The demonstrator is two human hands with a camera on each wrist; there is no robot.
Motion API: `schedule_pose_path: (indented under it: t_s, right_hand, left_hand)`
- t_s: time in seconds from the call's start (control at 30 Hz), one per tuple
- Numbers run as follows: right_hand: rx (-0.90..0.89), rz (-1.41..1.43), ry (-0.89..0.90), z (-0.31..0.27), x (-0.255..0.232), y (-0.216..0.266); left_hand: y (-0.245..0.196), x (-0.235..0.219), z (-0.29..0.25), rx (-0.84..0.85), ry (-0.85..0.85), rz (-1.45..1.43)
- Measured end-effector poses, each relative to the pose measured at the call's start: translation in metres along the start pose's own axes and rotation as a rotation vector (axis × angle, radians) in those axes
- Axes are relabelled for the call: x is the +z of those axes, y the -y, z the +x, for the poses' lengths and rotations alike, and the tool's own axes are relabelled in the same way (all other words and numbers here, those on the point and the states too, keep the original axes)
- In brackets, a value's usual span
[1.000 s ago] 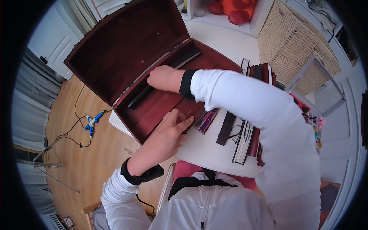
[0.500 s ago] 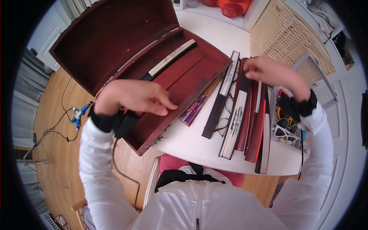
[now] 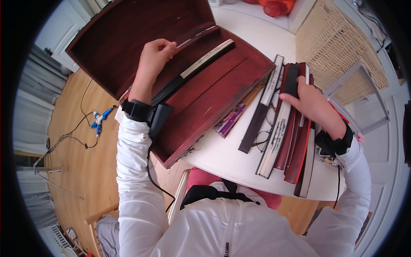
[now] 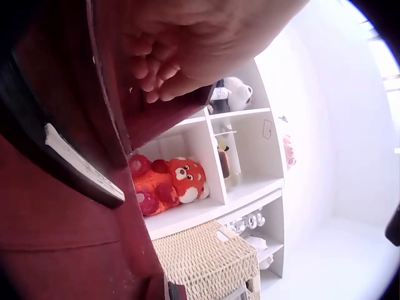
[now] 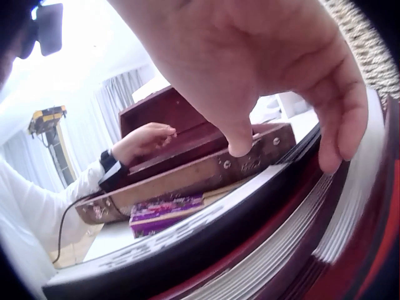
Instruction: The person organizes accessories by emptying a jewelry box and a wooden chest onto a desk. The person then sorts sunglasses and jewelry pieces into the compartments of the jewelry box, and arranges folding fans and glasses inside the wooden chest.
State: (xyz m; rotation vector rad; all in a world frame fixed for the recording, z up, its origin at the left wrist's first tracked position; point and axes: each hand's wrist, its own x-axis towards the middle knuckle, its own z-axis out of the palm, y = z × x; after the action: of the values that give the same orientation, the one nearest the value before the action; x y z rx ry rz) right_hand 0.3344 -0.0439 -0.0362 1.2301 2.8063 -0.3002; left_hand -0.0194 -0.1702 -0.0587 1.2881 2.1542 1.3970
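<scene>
My left hand [image 3: 155,55] is raised over the hinge side of the red wooden chest [image 3: 214,100], fingers loosely bent and holding nothing. In the chest, a closed black folding fan with a pale pleated leaf [image 3: 207,58] lies along the hinge side. My right hand [image 3: 317,103] is over the row of closed fans to the right of the chest. It straddles the black handle [image 3: 291,81] of a white-leafed fan [image 3: 274,145]. In the right wrist view, the thumb is apart from the fan, and the fingertips [image 5: 331,164] reach down on its far side.
On the white table [image 3: 214,158] stand several dark red fans [image 3: 293,147]. Eyeglasses [image 3: 261,139] and a purple box [image 3: 231,124] lie between fans and chest. A woven basket [image 3: 338,51] stands behind; a blue plug connector [image 3: 99,121] lies on the floor.
My right hand has left the chest and moved right to the fans outside. The left hand has risen from the chest's front edge to the hinge side. The fan inside now shows its pale leaf.
</scene>
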Motion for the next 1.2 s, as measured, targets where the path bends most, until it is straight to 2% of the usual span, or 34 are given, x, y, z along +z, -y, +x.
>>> schedule_pose_path:
  t_s: [0.03,0.07,0.13,0.17,0.27,0.33,0.4,0.43,0.5,0.57,0.6,0.73,0.83,0.87,0.93,1.0,1.03,1.07,1.17,1.2]
  right_hand:
    - [0.019,-0.024,0.068,0.000,0.004,0.009]
    - [0.027,-0.081,0.058,-0.001,0.011,0.017]
    - [-0.014,-0.134,-0.054,0.004,0.035,0.012]
    - [-0.008,-0.131,-0.055,0.006,0.037,0.011]
    - [0.024,-0.061,0.015,0.012,0.028,0.011]
    - [0.246,0.288,0.224,0.009,0.003,0.025]
    - [0.284,0.424,0.179,0.013,-0.006,0.014]
    - [0.284,0.460,0.153,0.015,-0.008,0.005]
    - [0.285,0.488,0.130,0.020,-0.007,-0.003]
    - [0.226,0.572,0.191,0.019,-0.002,-0.014]
    - [0.224,0.482,0.175,0.016,-0.002,-0.008]
    - [0.249,0.546,0.129,0.019,-0.005,-0.016]
    - [0.238,0.784,0.046,0.018,-0.025,-0.023]
    - [0.217,0.812,0.054,0.014,-0.042,-0.013]
    - [0.181,0.935,-0.040,0.019,-0.059,-0.006]
    - [0.028,1.055,-0.043,0.031,-0.074,0.009]
    - [-0.003,1.090,-0.111,0.036,-0.076,0.023]
    - [-0.054,1.126,-0.044,0.043,-0.079,0.039]
    - [-0.080,1.117,-0.067,0.081,-0.063,0.069]
    - [-0.072,1.121,-0.094,0.096,-0.053,0.074]
  left_hand:
    - [0.014,-0.001,0.006,0.012,0.037,0.054]
    - [0.011,0.000,0.004,0.046,0.061,0.190]
    - [0.004,0.006,-0.004,-0.101,0.264,0.368]
    - [0.004,0.012,-0.008,-0.024,0.257,0.497]
    - [0.002,0.020,-0.016,0.082,0.300,0.634]
    - [0.005,0.026,-0.019,0.158,0.302,0.690]
    - [0.009,0.029,-0.022,0.291,0.274,0.812]
    - [0.010,0.029,-0.021,0.284,0.271,0.804]
    - [0.009,0.028,-0.017,0.173,0.386,0.896]
    - [0.011,0.028,-0.018,0.183,0.386,0.905]
    - [0.010,0.030,-0.018,0.192,0.386,0.926]
    - [0.004,0.028,-0.018,0.138,0.339,0.924]
    - [0.009,0.027,-0.016,0.194,0.230,0.941]
    - [0.012,0.027,-0.012,0.174,0.201,0.974]
    - [0.012,0.023,-0.013,0.128,0.176,0.927]
    - [0.010,0.022,-0.014,0.113,0.161,0.935]
    - [0.009,0.023,-0.014,0.120,0.157,0.933]
    - [0.012,0.022,-0.014,0.124,0.155,0.934]
    - [0.013,0.018,-0.012,0.193,0.234,0.894]
    - [0.004,0.016,-0.013,0.024,0.323,0.773]
